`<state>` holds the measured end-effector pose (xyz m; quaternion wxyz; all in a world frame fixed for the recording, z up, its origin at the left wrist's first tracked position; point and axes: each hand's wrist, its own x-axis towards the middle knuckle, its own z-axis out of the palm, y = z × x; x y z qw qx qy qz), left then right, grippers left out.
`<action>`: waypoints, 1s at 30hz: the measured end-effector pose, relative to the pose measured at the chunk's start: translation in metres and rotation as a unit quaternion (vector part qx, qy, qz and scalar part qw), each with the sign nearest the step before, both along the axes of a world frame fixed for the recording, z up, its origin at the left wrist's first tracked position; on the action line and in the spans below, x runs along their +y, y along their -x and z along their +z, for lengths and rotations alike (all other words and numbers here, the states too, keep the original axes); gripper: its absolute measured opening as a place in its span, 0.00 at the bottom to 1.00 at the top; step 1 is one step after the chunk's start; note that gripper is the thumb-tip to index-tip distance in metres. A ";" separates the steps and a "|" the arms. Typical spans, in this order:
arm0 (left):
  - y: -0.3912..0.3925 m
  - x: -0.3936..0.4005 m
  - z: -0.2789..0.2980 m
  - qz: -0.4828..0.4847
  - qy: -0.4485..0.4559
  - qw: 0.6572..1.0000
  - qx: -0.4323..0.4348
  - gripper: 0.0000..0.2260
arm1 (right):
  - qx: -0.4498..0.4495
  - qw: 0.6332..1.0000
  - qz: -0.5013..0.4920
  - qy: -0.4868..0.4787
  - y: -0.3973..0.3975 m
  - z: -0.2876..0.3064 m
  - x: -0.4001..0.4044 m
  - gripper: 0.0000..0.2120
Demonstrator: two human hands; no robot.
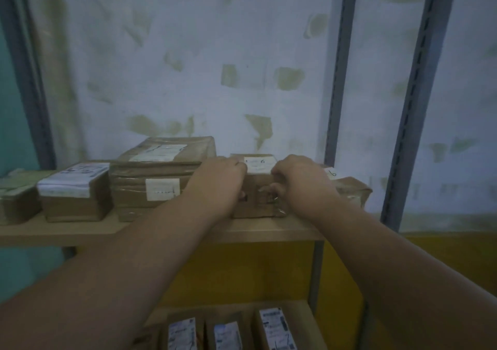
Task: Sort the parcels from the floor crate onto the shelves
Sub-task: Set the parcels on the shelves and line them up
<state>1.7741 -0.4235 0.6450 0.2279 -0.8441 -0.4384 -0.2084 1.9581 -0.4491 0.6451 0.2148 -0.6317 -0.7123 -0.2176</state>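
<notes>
While both hands are on it, the parcel sits near the shelf's front edge, so most risks below concern how it is let go.

Parcel (258, 185): small brown box, white label marked "6" on top; stands on the shelf (161, 231) between the big stack (158, 177) on its left and a crumpled parcel (349, 188) on its right. Whether it touches either neighbour: cannot tell, hands cover the sides.
Left hand (217, 182): fingers curled round the parcel's left side and top corner, grasping it.
Right hand (298, 180): fingers curled over the right top edge, thumb on the front face, grasping it.
Placement: judged nearly done; parcel looks flat on the board.
Risk 1: front face close to the shelf lip; a backward drag of the fingers on release could pull it off, onto the lower shelf's parcels (228, 333).
Risk 2: pushing it deeper at an angle could shove the crumpled parcel toward the open right end.
Risk 3: left wrist lies just beside the stack; a sideways withdrawal could skew the upper packet.
Risk 4: frame is dim and blurred, so a wrong shelf cannot be ruled out; only the "6" reads.
</notes>
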 end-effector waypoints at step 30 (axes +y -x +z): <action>-0.099 0.000 -0.008 -0.026 0.007 1.000 -0.016 0.19 | 0.011 0.989 -0.049 0.141 -0.107 -0.003 -0.026 0.19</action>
